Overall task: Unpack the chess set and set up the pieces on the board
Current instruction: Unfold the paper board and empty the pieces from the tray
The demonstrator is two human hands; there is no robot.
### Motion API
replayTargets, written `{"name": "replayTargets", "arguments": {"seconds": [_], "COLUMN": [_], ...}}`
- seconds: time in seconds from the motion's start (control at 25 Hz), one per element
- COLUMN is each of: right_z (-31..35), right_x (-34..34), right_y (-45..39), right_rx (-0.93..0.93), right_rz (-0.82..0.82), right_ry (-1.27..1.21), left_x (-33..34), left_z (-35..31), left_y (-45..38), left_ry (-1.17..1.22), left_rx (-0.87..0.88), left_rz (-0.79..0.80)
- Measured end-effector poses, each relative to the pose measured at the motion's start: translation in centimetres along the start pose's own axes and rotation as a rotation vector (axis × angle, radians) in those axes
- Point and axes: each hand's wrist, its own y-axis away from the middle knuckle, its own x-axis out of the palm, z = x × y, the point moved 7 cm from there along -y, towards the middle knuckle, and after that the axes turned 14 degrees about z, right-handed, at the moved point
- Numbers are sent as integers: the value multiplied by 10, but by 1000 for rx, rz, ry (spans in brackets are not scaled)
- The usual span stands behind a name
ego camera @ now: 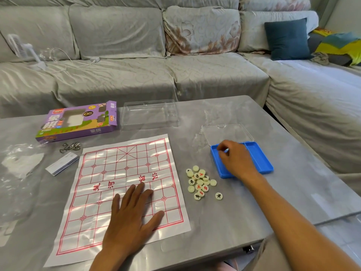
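1. Left hand (132,210): flat on the board (109,169), fingers straight and spread, palm pressing the near half of the sheet.
2. Right hand (234,159): reaching into the blue tray (261,163), fingers curled at its far left corner; cannot tell whether anything is pinched there.
3. Board: thin glossy paper with red grid and red characters, lying on the grey table (273,192), slightly skewed, creased, no pieces on it.
4. Pieces (200,182): small cream discs with red or black characters, heaped on the table between board and tray; one disc (219,196) lying a little apart on the near right.
5. Tray: shallow, on the table right of the pieces, inside mostly hidden by the hand.
6. Clear lid (228,133): flat on the table just beyond the tray, touching its far edge.
7. Clear insert (150,114): moulded plastic, further back, beyond the board.
8. Purple box (78,122): far left of the table, window side up, end flap open, beside the insert.
9. Metal rings (70,147): small tangle just in front of the box.
10. White leaflet (62,164): off the board's far left corner.
11. Plastic bag (21,161): crumpled at the left edge of the table.
12. Sofa (175,65): grey covered, behind the table, with a blue cushion (288,39) and a white fan (25,51) on it.
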Motion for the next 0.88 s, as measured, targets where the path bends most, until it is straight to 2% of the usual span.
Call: {"name": "replayTargets", "arguments": {"seconds": [0.08,0.24,0.4,0.52,0.76,0.88], "right_z": [-36,-60,-60,-59,-68,-74], "right_x": [-12,7,0,6,1,1], "right_y": [-11,-20,-21,-23,-23,-22], "right_rx": [120,111,78,94,142,216], "right_rz": [-48,150,54,120,48,90], "right_ry": [65,139,176,177,121,164], "left_x": [-1,-4,-4,-4,0,1], "left_z": [0,0,-3,-2,-2,-1], "left_y": [0,0,0,1,0,-1], "left_ry": [-2,10,7,7,-13,-25], "left_rx": [-5,-18,-18,-14,-5,-5], "left_rz": [0,-9,3,-4,4,0]}}
